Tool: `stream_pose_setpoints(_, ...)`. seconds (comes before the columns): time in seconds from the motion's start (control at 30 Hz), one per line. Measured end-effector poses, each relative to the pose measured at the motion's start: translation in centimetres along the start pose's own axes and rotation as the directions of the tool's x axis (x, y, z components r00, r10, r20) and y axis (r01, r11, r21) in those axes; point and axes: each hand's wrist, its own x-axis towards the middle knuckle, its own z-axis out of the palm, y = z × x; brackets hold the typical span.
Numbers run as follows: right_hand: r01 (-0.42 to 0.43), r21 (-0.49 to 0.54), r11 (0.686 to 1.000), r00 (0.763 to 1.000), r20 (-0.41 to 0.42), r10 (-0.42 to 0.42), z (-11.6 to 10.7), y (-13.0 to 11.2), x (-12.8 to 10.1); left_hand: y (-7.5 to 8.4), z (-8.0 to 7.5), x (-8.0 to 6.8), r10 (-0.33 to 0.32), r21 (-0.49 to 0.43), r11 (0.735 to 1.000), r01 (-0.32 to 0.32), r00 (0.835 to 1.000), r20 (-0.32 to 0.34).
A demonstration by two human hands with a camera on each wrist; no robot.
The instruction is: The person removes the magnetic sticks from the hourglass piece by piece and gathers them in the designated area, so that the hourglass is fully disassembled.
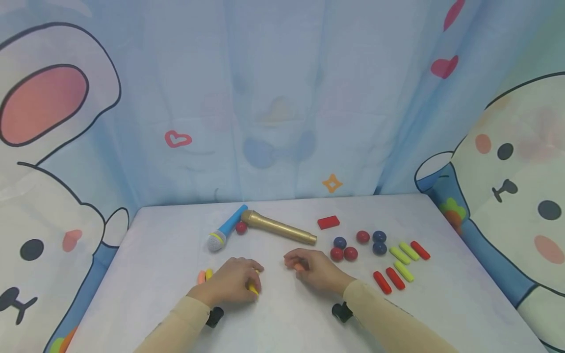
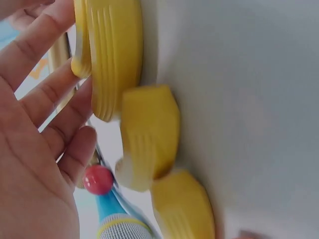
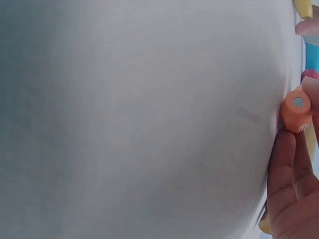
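My left hand (image 1: 233, 281) is bent over a few short yellow sticks; thumb and fingertips are around a yellow stick (image 1: 252, 289). In the left wrist view its fingers touch ribbed yellow sticks (image 2: 115, 55), with other yellow sticks (image 2: 149, 132) beside them. My right hand (image 1: 319, 270) pinches a short orange stick (image 3: 297, 110) between thumb and fingers, low over the table. A round grey spot shows on the stick's end. Another orange stick (image 1: 201, 277) lies beside the left hand, next to a yellow stick (image 1: 209, 274).
Behind the hands lie a blue toy microphone (image 1: 227, 228), a gold microphone (image 1: 280, 228), a red ball (image 1: 241, 227) and a red block (image 1: 328, 222). To the right are several red balls (image 1: 350, 253), blue balls (image 1: 379, 237), lime sticks (image 1: 403, 270) and red sticks (image 1: 395, 278) on the white table (image 1: 463, 304).
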Motion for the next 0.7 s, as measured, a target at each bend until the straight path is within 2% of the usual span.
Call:
stream_pose_setpoints(0.23,0.02,0.004,1.0,1.0,-0.004,-0.02,0.0,0.2,0.0,-0.1,-0.8,0.0,-0.03,-0.052,0.998,0.03,1.0,-0.008)
stream_pose_setpoints(0.33,0.014,0.009,1.0,1.0,0.004,-0.014,0.0,0.2,0.0,0.0,-1.0,0.4,-0.051,-0.11,0.993,0.048,0.998,-0.026)
stream_pose_setpoints(0.43,0.011,0.015,1.0,1.0,0.008,-0.011,0.0,0.1,0.0,0.2,-1.2,0.8,-0.043,-0.183,0.983,0.033,0.998,-0.051)
stream_pose_setpoints(0.57,0.015,0.032,0.999,1.0,0.005,-0.016,0.0,0.1,0.0,0.4,-0.9,1.2,-0.017,-0.254,0.967,-0.001,0.998,-0.067)
stream_pose_setpoints(0.7,0.03,0.039,0.999,0.999,-0.015,-0.029,0.0,0.1,0.0,0.7,-0.2,1.6,-0.029,-0.269,0.963,0.012,0.998,-0.06)
